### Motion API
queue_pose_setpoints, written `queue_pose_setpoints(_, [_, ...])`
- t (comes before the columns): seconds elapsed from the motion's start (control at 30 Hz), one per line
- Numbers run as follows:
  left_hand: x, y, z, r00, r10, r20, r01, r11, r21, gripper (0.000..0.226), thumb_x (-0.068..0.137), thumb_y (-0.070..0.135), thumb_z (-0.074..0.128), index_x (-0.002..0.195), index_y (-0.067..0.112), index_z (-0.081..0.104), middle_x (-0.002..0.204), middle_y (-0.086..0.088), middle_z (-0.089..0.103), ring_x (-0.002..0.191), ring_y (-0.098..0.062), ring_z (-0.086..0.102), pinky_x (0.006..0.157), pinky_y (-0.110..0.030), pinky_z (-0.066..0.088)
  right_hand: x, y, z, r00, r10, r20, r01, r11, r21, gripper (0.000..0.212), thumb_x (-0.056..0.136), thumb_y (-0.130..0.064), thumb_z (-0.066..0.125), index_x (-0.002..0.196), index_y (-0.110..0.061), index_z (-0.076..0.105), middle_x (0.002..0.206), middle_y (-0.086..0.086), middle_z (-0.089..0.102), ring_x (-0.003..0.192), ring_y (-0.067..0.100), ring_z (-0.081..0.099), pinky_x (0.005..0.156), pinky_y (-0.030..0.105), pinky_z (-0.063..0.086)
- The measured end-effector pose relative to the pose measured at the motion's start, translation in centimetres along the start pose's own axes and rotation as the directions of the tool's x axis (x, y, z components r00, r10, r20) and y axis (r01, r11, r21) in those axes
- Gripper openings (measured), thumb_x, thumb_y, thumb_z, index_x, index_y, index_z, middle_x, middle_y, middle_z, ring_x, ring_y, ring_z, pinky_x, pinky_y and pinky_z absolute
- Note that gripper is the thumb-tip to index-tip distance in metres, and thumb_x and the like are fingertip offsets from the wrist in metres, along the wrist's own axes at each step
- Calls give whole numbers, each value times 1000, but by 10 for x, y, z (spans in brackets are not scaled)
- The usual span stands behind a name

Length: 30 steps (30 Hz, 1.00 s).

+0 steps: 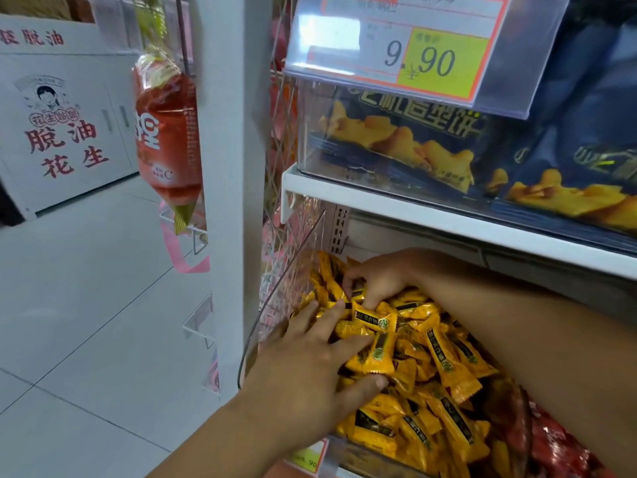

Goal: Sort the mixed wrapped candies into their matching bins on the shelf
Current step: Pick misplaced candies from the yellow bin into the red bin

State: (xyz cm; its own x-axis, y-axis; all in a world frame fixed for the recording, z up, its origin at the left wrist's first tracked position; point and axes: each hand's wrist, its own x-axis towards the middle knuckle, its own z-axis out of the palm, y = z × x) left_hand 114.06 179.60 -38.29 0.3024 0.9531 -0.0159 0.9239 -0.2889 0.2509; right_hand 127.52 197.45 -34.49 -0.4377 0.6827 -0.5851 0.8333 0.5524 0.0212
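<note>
The person is working at the sorting step inside the clear bin [286, 291] on the lower shelf, combing the heap of yellow candies [444, 360] for anything that does not belong. The right hand [377, 276], reaching across from 3 o'clock, is curling its fingertips round one candy [358, 294] at the 11 o'clock end of the heap and pinching it. The left hand [310, 357], coming up from 7 o'clock, is lying spread on the pile with its fingers nearly straight, pressing the wrappers rather than clasping any.

Every wrapper showing in this bin is looking alike, yellow with a dark band, so I am judging this bin as largely matched. The next move is calling for the pinched piece to be lifted clear and its wrapper checked. It is then either going back or going to the red candies [568, 443] lying just beside at 4 o'clock. The loose heap is likely to be sliding as the hand pulls out.

Above, the white shelf board [379, 198] is carrying a clear box of dark blue snack bags [431, 146], with a price tag [431, 60] reading 9.90 hanging at 1 o'clock. At 10 o'clock a red packet [169, 132] is dangling beside the white upright [227, 167]. Farther off at 9 o'clock a white carton [58, 125] with red lettering is standing on the pale tiled floor [86, 305].
</note>
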Motion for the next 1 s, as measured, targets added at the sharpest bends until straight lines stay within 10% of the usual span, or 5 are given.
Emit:
queue_pose_setpoints(0.2, [-3, -5, -1, 1000, 16, -18, -16, 1000, -2, 71, 76, 83, 9, 142, 58, 17, 158, 25, -11, 146, -9, -14, 118, -42, 9, -6, 2, -2, 986, 46, 160, -47, 999, 4, 78, 81, -42, 70, 148, -40, 29, 157, -1, 27, 138, 24, 33, 104, 36, 31])
queue_pose_setpoints(0.4, [-2, -5, 1, 1000, 10, -23, -10, 1000, -14, 73, 74, 85, 7, 142, 59, 15, 158, 26, -11, 146, -7, -15, 118, -42, 10, -6, 1, -7, 983, 31, 180, -41, 998, 53, 57, 88, -23, 65, 139, -29, 42, 146, 5, 38, 113, 18, 43, 74, 21, 38])
queue_pose_setpoints(0.57, [-1, -6, 3, 999, 13, -31, -14, 1000, -16, 76, 72, 87, 5, 141, 59, 18, 157, 27, -9, 146, -7, -13, 117, -42, 10, 2, 2, -6, 958, 2, 288, -61, 979, 196, 71, 88, -15, 65, 149, -24, 30, 154, 6, 29, 136, 26, 36, 96, 30, 38])
queue_pose_setpoints(1.0, [-2, -5, 4, 999, -4, -43, 3, 1000, -28, 68, 79, 85, 12, 140, 58, 22, 156, 29, -7, 145, -5, -12, 117, -42, 11, 1, 17, 5, 997, -76, 1, 66, 874, 481, 37, 78, -11, 73, 102, -36, 60, 111, -7, 50, 95, 13, 49, 74, 27, 41])
